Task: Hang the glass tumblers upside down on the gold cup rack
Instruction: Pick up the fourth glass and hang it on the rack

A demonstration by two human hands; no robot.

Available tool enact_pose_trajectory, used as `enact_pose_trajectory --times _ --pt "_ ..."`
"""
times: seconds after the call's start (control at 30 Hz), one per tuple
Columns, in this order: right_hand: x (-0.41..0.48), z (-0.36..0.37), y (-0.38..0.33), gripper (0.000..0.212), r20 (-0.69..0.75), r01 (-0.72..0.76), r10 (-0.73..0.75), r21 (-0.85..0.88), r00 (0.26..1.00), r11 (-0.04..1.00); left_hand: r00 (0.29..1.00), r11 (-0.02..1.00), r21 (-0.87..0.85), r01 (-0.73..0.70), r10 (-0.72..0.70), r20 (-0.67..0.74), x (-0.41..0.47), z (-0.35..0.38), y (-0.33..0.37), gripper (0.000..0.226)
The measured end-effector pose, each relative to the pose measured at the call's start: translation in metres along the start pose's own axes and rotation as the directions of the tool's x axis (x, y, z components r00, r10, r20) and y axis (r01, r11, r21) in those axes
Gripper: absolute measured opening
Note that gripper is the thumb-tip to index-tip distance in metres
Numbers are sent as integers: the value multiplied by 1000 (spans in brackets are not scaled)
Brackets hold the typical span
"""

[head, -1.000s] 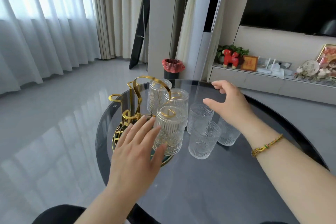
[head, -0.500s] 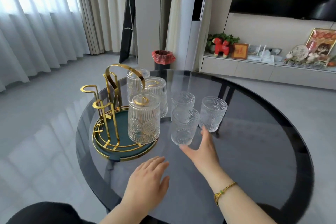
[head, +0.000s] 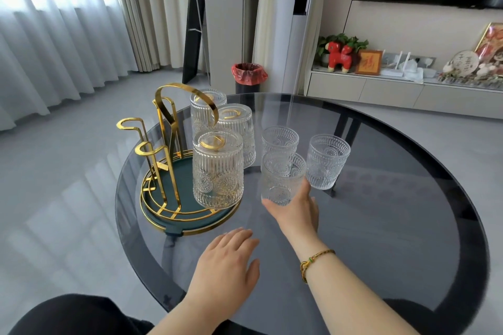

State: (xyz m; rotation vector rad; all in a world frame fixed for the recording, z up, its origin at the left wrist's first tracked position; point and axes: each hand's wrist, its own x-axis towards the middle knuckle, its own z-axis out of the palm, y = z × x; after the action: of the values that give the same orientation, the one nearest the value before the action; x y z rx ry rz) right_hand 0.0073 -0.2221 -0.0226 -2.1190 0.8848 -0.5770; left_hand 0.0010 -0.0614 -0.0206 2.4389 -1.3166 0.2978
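Note:
The gold cup rack [head: 164, 141] stands on its round green tray [head: 190, 221] at the table's left. Three ribbed glass tumblers hang upside down on it: a near one [head: 217, 171], a middle one [head: 238, 130] and a far one [head: 202, 107]. Two gold hooks on the rack's left side are bare. Three tumblers stand upright to the right of the rack. My right hand [head: 295, 213] wraps the base of the nearest upright tumbler [head: 281, 174]. Behind it are one upright tumbler [head: 280, 140] and another to the right [head: 328, 163]. My left hand [head: 226, 264] lies flat on the glass, fingers apart, holding nothing.
Everything rests on a round smoked-glass table [head: 394, 239] with a dark rim. Beyond it are a bin with a red liner [head: 249, 76] on the grey floor and a low shelf [head: 394, 87] with ornaments along the wall. Curtains hang at the left.
My right hand came down from above the far tumblers and closed around the nearest upright one. My left hand left the hung tumbler and drew back onto the table near me.

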Motion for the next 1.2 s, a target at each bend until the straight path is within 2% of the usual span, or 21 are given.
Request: enact_pose_trajectory --times 0.13,0.27,0.4,0.43,0.5,0.57,0.63,0.77,0.9,1.0,1.07,1.2 --pt "0 -3 3 74 2 -21 21 106 1000 994 993 997 -46 63 -59 100 0 -2 0 37" --pt "-11 -15 6 71 28 -1 -6 243 1000 970 998 996 -62 60 -58 36 -3 3 -3 39" --pt "-23 -37 5 67 52 56 -76 311 996 949 995 991 -99 91 -85 56 -6 -16 0 31" --pt "-23 -45 3 67 54 79 -101 314 993 946 997 989 -130 78 -77 9 -8 -24 1 29" --pt "-23 -60 -3 70 59 119 -145 317 988 941 982 981 -191 11 -46 -183 -13 -33 0 14" --pt "-21 -73 -12 69 61 163 -193 325 979 931 950 972 -236 -22 -54 -309 -12 -49 -2 25" --pt "-19 -84 -26 60 67 225 -259 322 964 920 901 978 -203 -47 -46 -430 -7 -69 -6 30" --pt "-10 -98 -63 56 75 308 -344 296 936 904 846 994 -102 -39 -21 -532 4 -100 -21 36" --pt "5 -108 -102 61 86 377 -411 264 907 888 853 988 -9 156 -140 -503 13 -114 -44 66" --pt "17 -114 -131 69 123 434 -463 203 878 878 893 976 17 217 -191 -408 21 -116 -59 79" --pt "25 -116 -152 74 137 474 -490 132 861 870 912 976 38 215 -186 -366 23 -115 -64 74" --pt "39 -108 -198 79 193 558 -543 -34 817 829 916 978 77 193 -152 -372 23 -120 -70 42"
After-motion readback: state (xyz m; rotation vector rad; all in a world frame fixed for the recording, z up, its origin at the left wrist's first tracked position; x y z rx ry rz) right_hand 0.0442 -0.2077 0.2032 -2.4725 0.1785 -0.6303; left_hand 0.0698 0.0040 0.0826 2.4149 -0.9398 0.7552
